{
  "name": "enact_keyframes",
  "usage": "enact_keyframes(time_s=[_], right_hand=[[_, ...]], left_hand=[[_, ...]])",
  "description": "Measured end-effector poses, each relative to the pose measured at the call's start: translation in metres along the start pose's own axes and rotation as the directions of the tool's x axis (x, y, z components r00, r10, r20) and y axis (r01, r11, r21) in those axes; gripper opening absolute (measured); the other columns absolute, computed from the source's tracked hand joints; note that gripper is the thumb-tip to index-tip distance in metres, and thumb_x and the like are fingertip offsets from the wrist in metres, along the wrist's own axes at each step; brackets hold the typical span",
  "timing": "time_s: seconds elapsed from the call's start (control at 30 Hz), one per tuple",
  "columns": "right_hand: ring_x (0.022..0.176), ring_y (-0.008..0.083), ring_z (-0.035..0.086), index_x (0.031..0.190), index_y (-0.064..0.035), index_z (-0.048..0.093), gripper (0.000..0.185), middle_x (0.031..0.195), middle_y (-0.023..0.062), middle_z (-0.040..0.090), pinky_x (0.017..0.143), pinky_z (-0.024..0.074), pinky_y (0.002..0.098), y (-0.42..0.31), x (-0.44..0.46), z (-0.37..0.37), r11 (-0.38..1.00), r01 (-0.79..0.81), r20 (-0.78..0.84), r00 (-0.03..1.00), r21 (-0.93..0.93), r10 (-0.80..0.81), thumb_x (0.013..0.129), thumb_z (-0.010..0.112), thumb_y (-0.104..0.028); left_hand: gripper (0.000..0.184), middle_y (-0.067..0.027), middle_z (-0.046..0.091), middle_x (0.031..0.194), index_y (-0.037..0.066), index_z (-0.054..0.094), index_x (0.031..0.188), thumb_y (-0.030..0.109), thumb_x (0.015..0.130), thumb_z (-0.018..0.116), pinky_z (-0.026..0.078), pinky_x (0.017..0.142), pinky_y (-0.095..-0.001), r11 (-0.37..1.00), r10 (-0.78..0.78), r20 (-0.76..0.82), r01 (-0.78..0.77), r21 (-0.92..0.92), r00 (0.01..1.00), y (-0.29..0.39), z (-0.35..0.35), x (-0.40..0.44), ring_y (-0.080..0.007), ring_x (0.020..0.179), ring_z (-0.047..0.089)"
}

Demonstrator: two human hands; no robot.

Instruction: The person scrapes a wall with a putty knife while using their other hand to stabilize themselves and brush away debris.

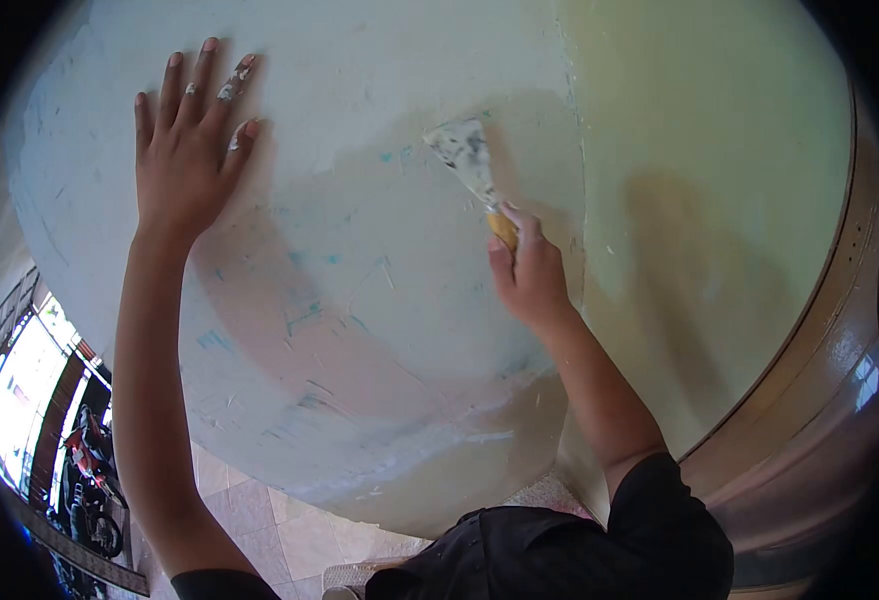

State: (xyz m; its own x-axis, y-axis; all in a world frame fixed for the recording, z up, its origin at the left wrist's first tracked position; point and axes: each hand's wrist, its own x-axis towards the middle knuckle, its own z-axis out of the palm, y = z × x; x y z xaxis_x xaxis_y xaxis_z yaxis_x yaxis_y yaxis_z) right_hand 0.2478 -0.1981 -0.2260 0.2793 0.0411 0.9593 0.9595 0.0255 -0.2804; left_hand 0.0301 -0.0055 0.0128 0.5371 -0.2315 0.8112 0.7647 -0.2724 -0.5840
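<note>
The scraper [477,175] is tilted, its smeared blade up at the pale wall [330,130], and the right grip [537,268] is closed around its yellowish handle [503,230], while the left grip [185,155] lies flat against the wall with all 5 digits spread. It should prove light and hardly fragile, its thin blade fairly stiff with probably a little flex towards the edge. The handle, close to the blade, seems the best hold, since the pale residue could make the metal slippery.
</note>
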Motion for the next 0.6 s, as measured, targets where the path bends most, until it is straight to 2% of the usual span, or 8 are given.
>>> enact_keyframes(time_s=[0.07, 0.1, 0.17, 0.3, 0.37, 0.5, 0.6], right_hand=[[0.067, 0.0351, 0.064, 0.123, -0.0018, 0.049, 0.038, 0.082, 0.0160, 0.065, 0.061, 0.0517, 0.0431, -0.002, 0.012, 0.002, 0.964, -0.013, 0.170, 0.984, -0.265, 0.059, 0.092, 0.055, -0.023], [0.067, 0.0351, 0.064, 0.123, -0.0018, 0.049, 0.038, 0.082, 0.0160, 0.065, 0.061, 0.0517, 0.0431, 0.001, 0.010, 0.002, 0.964, -0.014, 0.166, 0.984, -0.267, 0.060, 0.092, 0.055, -0.023], [0.067, 0.0337, 0.064, 0.123, -0.0035, 0.051, 0.037, 0.082, 0.0160, 0.065, 0.060, 0.0516, 0.0435, 0.000, -0.004, 0.000, 0.930, -0.069, 0.291, 0.939, -0.362, 0.183, 0.092, 0.055, -0.024], [0.067, 0.0335, 0.065, 0.122, -0.0023, 0.051, 0.037, 0.084, 0.0163, 0.065, 0.060, 0.0521, 0.0429, 0.028, -0.061, -0.010, 0.928, -0.089, 0.310, 0.927, -0.361, 0.209, 0.091, 0.056, -0.023], [0.067, 0.0338, 0.064, 0.121, -0.0006, 0.052, 0.038, 0.086, 0.0167, 0.066, 0.061, 0.0523, 0.0421, 0.044, -0.081, -0.018, 0.980, 0.021, 0.126, 0.992, -0.199, 0.005, 0.090, 0.058, -0.021], [0.067, 0.0337, 0.064, 0.121, 0.0011, 0.052, 0.039, 0.088, 0.0171, 0.066, 0.064, 0.0523, 0.0412, 0.034, -0.048, -0.029, 0.991, 0.036, 0.077, 0.997, -0.127, -0.026, 0.089, 0.059, -0.020], [0.067, 0.0336, 0.064, 0.122, 0.0001, 0.052, 0.040, 0.086, 0.0171, 0.066, 0.063, 0.0517, 0.0410, 0.016, -0.009, -0.016, 0.994, 0.057, 0.013, 0.998, -0.091, -0.056, 0.088, 0.060, -0.019]], left_hand=[[0.052, 0.0064, 0.019, 0.158, 0.039, 0.030, 0.148, 0.053, 0.098, 0.032, 0.010, 0.119, -0.0499, 1.000, -0.016, 0.003, 0.016, 0.007, 1.000, 0.007, -0.002, 0.007, -0.0210, 0.147, 0.013], [0.052, 0.0064, 0.019, 0.158, 0.039, 0.030, 0.148, 0.053, 0.098, 0.032, 0.010, 0.119, -0.0499, 1.000, -0.015, -0.001, 0.015, 0.006, 1.000, 0.008, -0.001, 0.009, -0.0210, 0.147, 0.013], [0.053, 0.0074, 0.020, 0.158, 0.040, 0.030, 0.147, 0.055, 0.097, 0.031, 0.010, 0.120, -0.0492, 1.000, -0.005, -0.059, 0.004, -0.017, 0.998, 0.007, 0.004, 0.010, -0.0201, 0.147, 0.013], [0.054, 0.0081, 0.021, 0.158, 0.040, 0.031, 0.147, 0.058, 0.096, 0.030, 0.009, 0.120, -0.0487, 1.000, -0.011, -0.059, 0.011, 0.012, 0.998, 0.006, 0.007, 0.008, -0.0193, 0.147, 0.014], [0.055, 0.0085, 0.022, 0.157, 0.041, 0.033, 0.146, 0.060, 0.095, 0.028, 0.009, 0.120, -0.0484, 1.000, -0.005, -0.086, 0.006, 0.008, 0.996, 0.006, 0.011, 0.008, -0.0191, 0.147, 0.014], [0.056, 0.0080, 0.024, 0.157, 0.041, 0.034, 0.145, 0.062, 0.094, 0.028, 0.010, 0.120, -0.0485, 1.000, 0.007, -0.096, -0.006, 0.014, 0.995, 0.005, 0.015, 0.008, -0.0194, 0.146, 0.016], [0.057, 0.0069, 0.028, 0.156, 0.041, 0.034, 0.145, 0.063, 0.094, 0.027, 0.013, 0.119, -0.0486, 0.994, 0.015, -0.095, -0.005, 0.108, 0.995, 0.004, 0.016, 0.009, -0.0204, 0.146, 0.018]])
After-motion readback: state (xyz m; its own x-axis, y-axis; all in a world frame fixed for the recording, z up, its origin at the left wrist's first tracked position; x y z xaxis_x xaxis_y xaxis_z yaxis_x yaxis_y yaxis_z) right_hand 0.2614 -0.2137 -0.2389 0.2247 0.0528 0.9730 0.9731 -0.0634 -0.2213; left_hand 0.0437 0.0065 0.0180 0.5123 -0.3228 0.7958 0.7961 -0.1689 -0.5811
